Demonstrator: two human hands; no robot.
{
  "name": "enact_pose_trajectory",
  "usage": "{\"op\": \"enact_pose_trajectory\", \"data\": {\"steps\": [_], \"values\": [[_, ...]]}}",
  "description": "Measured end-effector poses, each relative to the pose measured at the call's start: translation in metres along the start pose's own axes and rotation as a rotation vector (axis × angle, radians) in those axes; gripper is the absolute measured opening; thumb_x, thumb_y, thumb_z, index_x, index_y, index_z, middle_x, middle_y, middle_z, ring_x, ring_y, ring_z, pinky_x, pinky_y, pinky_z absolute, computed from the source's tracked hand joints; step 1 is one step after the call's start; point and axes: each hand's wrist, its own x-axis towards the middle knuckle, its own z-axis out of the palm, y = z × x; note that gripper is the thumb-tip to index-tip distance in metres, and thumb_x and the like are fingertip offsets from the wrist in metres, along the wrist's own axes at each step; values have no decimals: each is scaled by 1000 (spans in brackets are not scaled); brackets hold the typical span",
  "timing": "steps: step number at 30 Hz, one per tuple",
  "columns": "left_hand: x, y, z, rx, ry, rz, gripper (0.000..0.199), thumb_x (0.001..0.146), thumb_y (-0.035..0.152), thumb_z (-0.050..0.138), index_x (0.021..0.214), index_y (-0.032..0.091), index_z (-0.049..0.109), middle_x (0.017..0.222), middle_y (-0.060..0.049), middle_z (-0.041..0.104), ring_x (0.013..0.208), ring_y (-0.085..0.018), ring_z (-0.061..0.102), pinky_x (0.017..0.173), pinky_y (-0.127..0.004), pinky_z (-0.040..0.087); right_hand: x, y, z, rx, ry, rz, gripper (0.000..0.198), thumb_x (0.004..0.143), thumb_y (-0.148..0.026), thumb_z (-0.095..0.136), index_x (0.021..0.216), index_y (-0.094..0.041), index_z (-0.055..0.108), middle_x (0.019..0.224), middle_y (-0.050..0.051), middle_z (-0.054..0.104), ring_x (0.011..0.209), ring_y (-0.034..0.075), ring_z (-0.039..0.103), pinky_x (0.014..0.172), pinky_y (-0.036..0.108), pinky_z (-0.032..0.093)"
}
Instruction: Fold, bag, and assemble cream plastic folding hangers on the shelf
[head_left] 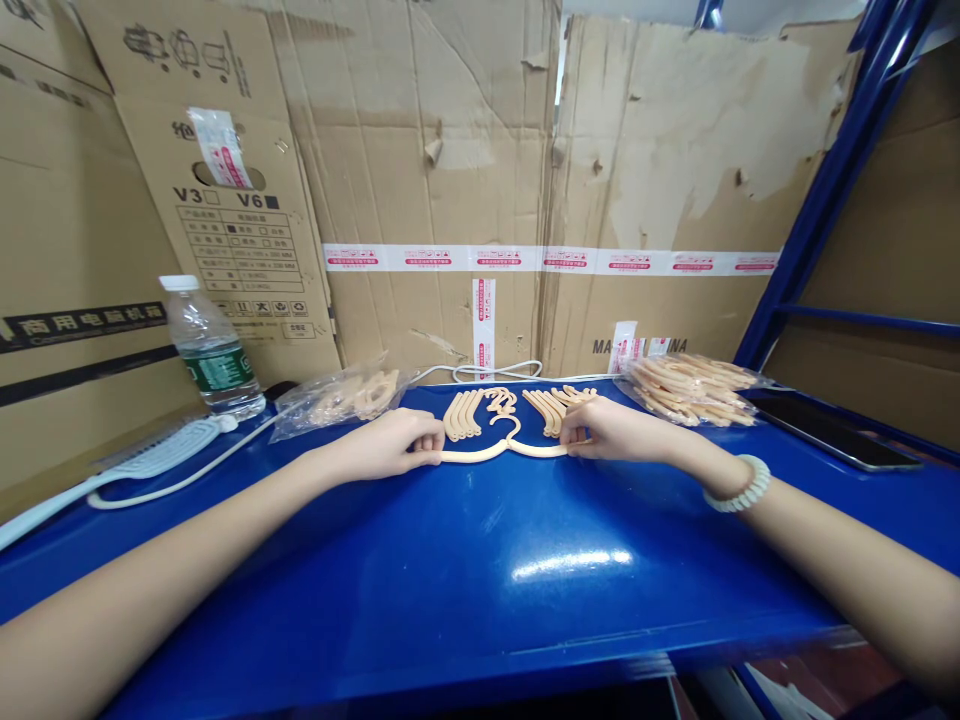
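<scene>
A beige clothes hanger [480, 457] lies across the blue tabletop, its hook pointing away from me. My left hand [397, 442] pinches the end of its left arm, and my right hand [600, 430] grips the right arm's end. Just behind it are a row of curved hanger arms [463, 414] on the left and another row of arms [543, 410] on the right. Between these rows sits a small pile of hooks [501, 401]. More loose pieces [576, 393] lie partly hidden behind my right hand.
A clear bag of beige pieces [337, 398] lies at left, a fuller bag [690, 388] at right. A water bottle [214, 350] and light-blue hairbrush [161, 452] are far left; a dark phone [836, 430] lies right. Cardboard [442, 180] walls the back, with a white cable [499, 370] along it.
</scene>
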Motion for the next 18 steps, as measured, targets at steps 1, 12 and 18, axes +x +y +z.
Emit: {"op": "enact_pose_trajectory", "data": {"steps": [1,12,18], "values": [[0,-1,0,-13,-7,-4,14,85,27,54,80,16,61,77,-2,61,68,-14,56,63,-24,41,0,1,-1,3,-6,-3,12,77,-16,58,80,-15,69,79,5,71,71,17,63,67,27,46],[-1,-1,-9,-138,-116,-60,22,85,35,55,82,15,64,75,-2,62,67,-13,57,62,-23,45,-6,13,-10,62,-103,47,11,76,-18,61,81,-15,70,77,4,72,70,16,64,64,26,46],[-2,-6,-8,-143,-115,-49,20,83,34,57,83,15,65,76,-3,64,69,-15,58,64,-24,46,-6,14,-11,89,-146,82,12,76,-18,60,81,-15,70,77,4,72,68,17,64,62,25,47]]}}
